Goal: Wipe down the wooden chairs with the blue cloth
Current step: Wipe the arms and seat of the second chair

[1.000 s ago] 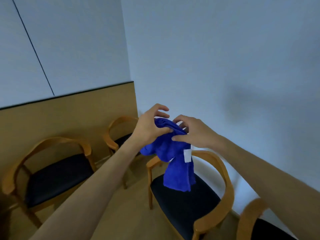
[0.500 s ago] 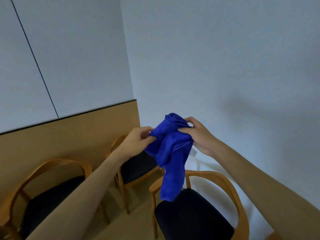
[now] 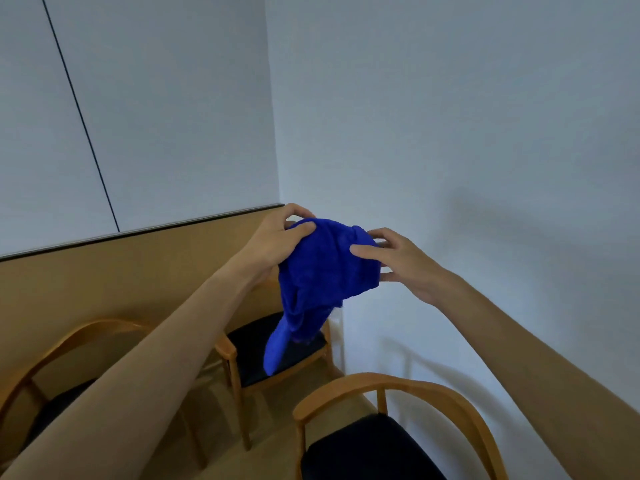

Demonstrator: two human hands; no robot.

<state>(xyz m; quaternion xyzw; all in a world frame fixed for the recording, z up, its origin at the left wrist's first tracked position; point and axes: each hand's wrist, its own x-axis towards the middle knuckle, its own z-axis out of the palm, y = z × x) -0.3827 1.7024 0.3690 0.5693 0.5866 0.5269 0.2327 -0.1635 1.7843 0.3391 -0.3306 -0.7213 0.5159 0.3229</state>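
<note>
Left edge of my view: a wooden chair [image 3: 86, 336] against the panelled wall [image 3: 104, 271], dark seat mostly hidden behind my left forearm. Nothing touching it.

Centre left: my left hand [image 3: 273, 244] is raised at chest height, closed on the upper left edge of the blue cloth [image 3: 322, 271], thumb over the top, fingers curled behind.

Centre: the cloth hangs in the air between both hands, bunched at the top, one loose tail drooping down in front of the corner chair [image 3: 277, 351]. It touches no chair. Wiping not yet begun, by my reading.

Centre right: my right hand [image 3: 401, 265] holds the cloth's right side, thumb pressed on the front face, fingers spread partly open behind the fold. A pinch, not a fist.

Bottom right: the nearest chair [image 3: 398, 396], curved back rail and dark seat, below my right forearm.

Handling notes: the cloth looks soft, light, limp, plush. It will not hold a shape and the tail will drag. I judge it best gathered into a palm-sized pad, gripped from the bunched top, tail tucked in, before pressing it along the back rail
</note>
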